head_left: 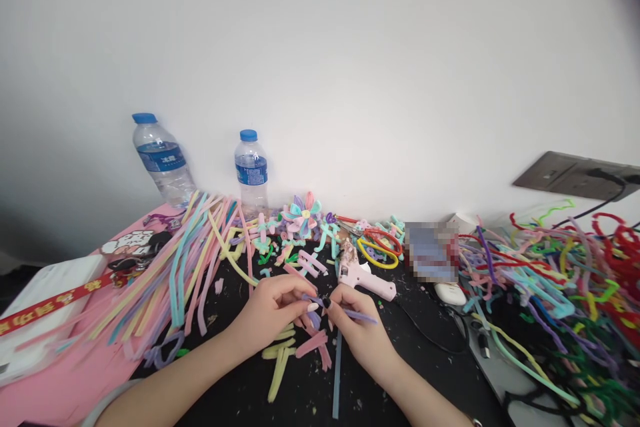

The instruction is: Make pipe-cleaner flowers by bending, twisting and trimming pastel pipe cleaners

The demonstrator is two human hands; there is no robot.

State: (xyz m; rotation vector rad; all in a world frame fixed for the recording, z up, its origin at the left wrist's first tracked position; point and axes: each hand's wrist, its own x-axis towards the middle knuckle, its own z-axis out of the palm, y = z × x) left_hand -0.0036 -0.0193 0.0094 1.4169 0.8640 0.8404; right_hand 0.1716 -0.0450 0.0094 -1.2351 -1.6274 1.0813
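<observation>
Both hands meet over the black table top. My left hand [283, 307] pinches one part of a purple pipe cleaner [361, 315], and my right hand [353, 320] pinches it close by, with a straight end sticking out to the right. The fingers hide how the middle is bent. Below the hands lie short yellow pipe cleaner pieces [279, 370] and pink pieces [313, 343]. A translucent glue stick [337, 380] lies beneath my right hand. Just beyond it rests a pink glue gun [367, 279].
Scissors with red and yellow handles [383, 247] lie behind the glue gun. A pipe cleaner flower [305, 213] stands near the wall by a water bottle [251, 170]. Long pastel pipe cleaners [177, 287] spread at left; a tangled heap [575, 293] fills the right. A black cable [435, 343] crosses the table.
</observation>
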